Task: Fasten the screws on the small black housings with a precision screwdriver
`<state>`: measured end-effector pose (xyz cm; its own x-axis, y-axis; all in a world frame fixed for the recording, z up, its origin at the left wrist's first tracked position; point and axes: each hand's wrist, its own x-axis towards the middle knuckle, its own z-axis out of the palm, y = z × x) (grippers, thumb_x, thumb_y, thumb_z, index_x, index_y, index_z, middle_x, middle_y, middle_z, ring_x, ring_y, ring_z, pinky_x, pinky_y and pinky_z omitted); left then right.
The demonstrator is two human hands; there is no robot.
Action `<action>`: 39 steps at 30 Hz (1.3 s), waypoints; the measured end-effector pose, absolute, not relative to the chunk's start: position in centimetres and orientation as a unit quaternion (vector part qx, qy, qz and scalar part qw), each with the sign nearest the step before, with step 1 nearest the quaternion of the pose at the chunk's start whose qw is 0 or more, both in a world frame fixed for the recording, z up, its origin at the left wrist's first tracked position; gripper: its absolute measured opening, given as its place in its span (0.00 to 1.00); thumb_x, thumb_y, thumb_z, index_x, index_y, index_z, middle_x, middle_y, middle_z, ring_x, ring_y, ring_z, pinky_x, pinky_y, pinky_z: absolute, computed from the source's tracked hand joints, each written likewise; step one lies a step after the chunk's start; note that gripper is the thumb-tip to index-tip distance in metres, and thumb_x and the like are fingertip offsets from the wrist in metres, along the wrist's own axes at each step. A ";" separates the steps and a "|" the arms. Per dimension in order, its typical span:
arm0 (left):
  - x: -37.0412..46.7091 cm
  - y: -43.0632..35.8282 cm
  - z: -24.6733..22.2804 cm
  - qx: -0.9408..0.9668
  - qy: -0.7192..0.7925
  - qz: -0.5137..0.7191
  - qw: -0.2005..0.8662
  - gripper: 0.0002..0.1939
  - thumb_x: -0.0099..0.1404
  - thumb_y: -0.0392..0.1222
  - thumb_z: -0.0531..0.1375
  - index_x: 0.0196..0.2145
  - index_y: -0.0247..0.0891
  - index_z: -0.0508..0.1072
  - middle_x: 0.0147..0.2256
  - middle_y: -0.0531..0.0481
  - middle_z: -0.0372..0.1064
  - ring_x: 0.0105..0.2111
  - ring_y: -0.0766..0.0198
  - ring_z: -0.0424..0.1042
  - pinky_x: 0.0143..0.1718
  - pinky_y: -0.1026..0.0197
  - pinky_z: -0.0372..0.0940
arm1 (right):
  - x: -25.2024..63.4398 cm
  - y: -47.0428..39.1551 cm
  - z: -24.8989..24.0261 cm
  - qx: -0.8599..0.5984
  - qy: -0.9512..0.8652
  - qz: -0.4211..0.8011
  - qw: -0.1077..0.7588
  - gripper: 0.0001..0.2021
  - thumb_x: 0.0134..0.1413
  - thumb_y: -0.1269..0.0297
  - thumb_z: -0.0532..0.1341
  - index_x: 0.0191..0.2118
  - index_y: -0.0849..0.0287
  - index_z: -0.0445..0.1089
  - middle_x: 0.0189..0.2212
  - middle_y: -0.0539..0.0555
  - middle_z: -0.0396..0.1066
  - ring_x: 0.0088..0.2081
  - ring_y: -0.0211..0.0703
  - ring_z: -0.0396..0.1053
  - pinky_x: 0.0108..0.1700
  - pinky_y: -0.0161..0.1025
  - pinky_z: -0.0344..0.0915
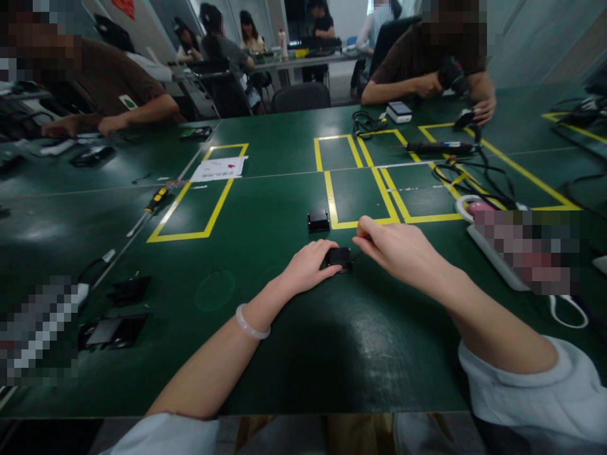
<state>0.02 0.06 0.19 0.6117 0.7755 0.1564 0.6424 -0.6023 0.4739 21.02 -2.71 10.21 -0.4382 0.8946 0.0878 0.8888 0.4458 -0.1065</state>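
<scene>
My left hand [313,264], with a pale bangle on its wrist, grips a small black box-shaped part [340,256] from its left side, thumb in front and fingers behind. The part rests on the green table. Just to its right, my right hand [396,248] is closed in a pinch, its fingertips near the part's right edge. A thin dark line shows between the pinch and the part; I cannot make out what it is. Slightly behind stands a second black box-shaped part [318,220], touched by neither hand.
Yellow tape rectangles [332,199] mark the green table [265,215]. A yellow-black screwdriver [156,200] and dark parts [114,330] lie left. On the right are a phone-like object [497,256], cables [493,174] and a black pen-shaped tool [441,148]. Co-workers sit opposite, one holding a drill [454,76].
</scene>
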 end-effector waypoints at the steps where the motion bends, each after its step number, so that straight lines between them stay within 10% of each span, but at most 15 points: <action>1: 0.0 0.1 0.2 0.877 0.404 0.177 0.188 0.18 0.65 0.48 0.59 0.50 0.40 0.64 0.45 0.46 0.68 0.45 0.54 0.69 0.46 0.52 0.65 | 21.1 -2.7 10.2 -0.517 -0.852 0.028 0.074 0.10 0.65 0.60 0.47 0.43 0.58 0.60 0.29 0.53 0.72 0.27 0.43 0.68 0.26 0.36 0.48; 39: 0.1 0.1 0.2 0.879 0.401 0.175 0.189 0.18 0.65 0.49 0.58 0.50 0.40 0.64 0.46 0.46 0.68 0.46 0.54 0.69 0.47 0.51 0.65 | 21.0 -2.8 10.0 -0.514 -0.856 -0.003 0.056 0.12 0.65 0.58 0.47 0.41 0.58 0.62 0.29 0.54 0.73 0.29 0.45 0.70 0.27 0.37 0.47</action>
<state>0.12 0.06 0.17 0.6170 0.7711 0.1570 0.6385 -0.6072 0.4730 21.04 -2.79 9.96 -0.4648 0.8798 0.0999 0.8805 0.4712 -0.0528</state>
